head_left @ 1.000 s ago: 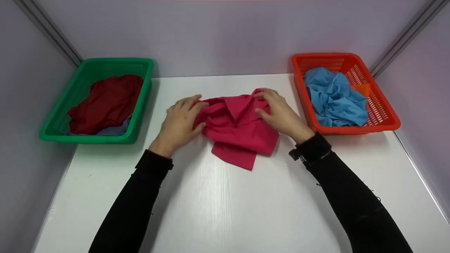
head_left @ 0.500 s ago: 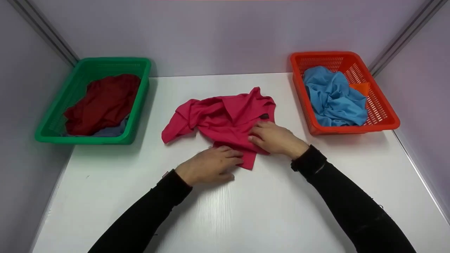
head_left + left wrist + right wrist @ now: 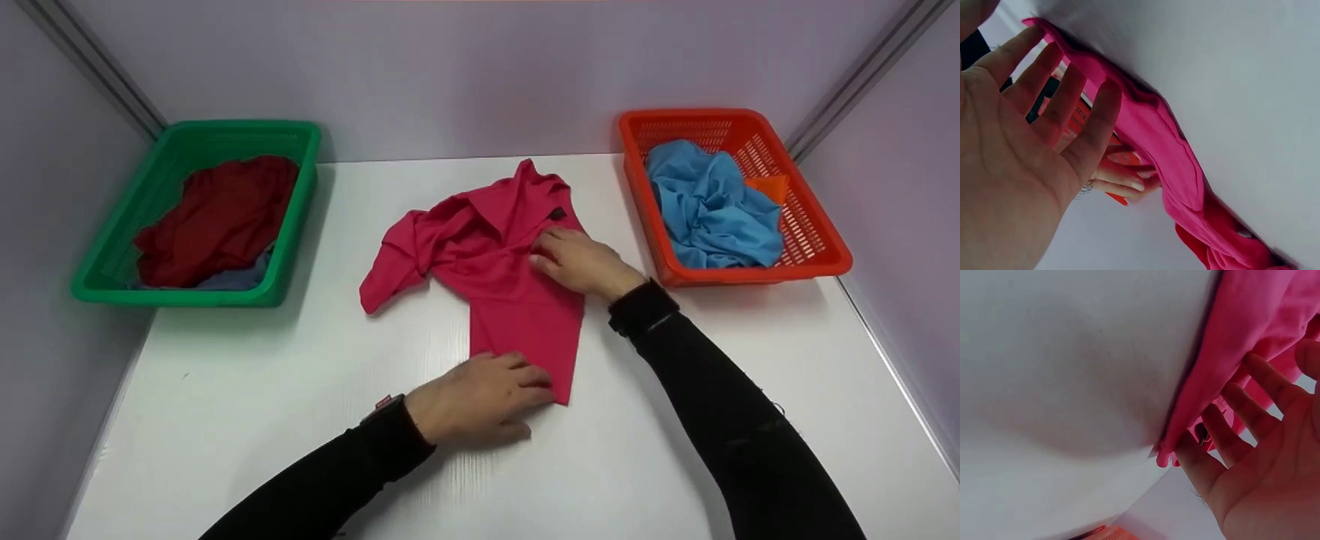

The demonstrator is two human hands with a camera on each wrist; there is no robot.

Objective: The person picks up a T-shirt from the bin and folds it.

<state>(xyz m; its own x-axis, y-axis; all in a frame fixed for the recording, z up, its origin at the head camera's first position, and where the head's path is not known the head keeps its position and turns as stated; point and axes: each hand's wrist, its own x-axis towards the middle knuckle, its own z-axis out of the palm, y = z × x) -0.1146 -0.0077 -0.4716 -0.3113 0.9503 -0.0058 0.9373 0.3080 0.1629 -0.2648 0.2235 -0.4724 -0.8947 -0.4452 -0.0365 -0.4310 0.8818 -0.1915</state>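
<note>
A crimson-pink garment (image 3: pixel 525 322) lies partly crumpled on the white table, with one sleeve-like end (image 3: pixel 390 274) stretched out to the left. Its lower part is spread flat towards the person, and a small dark patch (image 3: pixel 556 214) shows near its upper right. My left hand (image 3: pixel 480 397) rests on the garment's near edge, its fingers (image 3: pixel 1095 121) extended against the cloth in the left wrist view. Higher up, my right hand (image 3: pixel 577 262) touches the garment's right side. In the right wrist view those fingers (image 3: pixel 1235 405) are nearly straight, fingertips on the fabric.
At the back left stands a green basket (image 3: pixel 180 298) with a dark red cloth (image 3: pixel 217 221) over a grey-blue one (image 3: pixel 236 279). An orange-red basket (image 3: pixel 810 266) at the back right holds a light blue cloth (image 3: pixel 712 210) and an orange piece (image 3: pixel 771 187). Pale walls enclose the table.
Both hands have left the garment's upper sides for its lower and right parts. The lower part now stretches further towards the person, and the whole top has shifted slightly away.
</note>
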